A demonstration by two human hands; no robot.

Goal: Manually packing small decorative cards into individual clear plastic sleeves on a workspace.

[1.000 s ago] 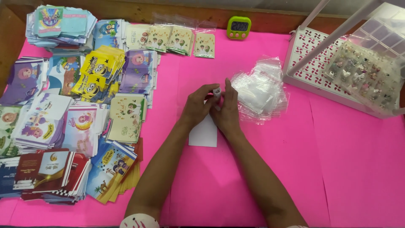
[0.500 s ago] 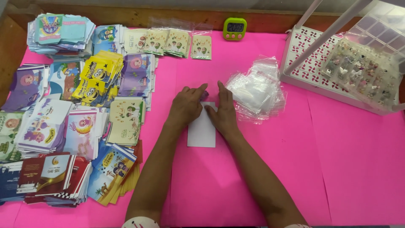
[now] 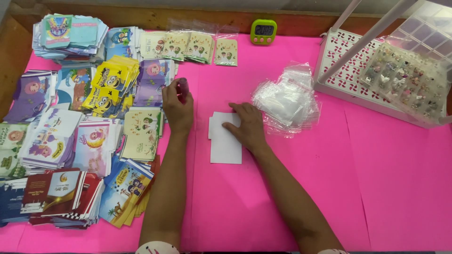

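Broadly, I see the pink table cover point(image 3: 282, 197) filling the view, its widest open stretch running from the centre toward four and six o'clock. At nine o'clock the stacks of printed envelopes point(image 3: 70, 141) crowd the left edge, overlapping one another right up to my left forearm. At two o'clock a white lattice basket point(image 3: 343, 80) sits under a tilted clear compartment box point(image 3: 405, 80) of small trinkets. Just inside it lies the heap of clear plastic sleeves point(image 3: 287, 101), close to my right hand, probably for easy reach. At twelve o'clock a small green timer point(image 3: 263, 31) stands against the wooden rim.

My right hand point(image 3: 247, 127) lies flat on the white card point(image 3: 225, 138) at centre, fingers pressed together and pinning its upper edge to the cloth. My left hand point(image 3: 178, 106) is lifted beside the envelope stacks, fingertips pinching something small I cannot make out.
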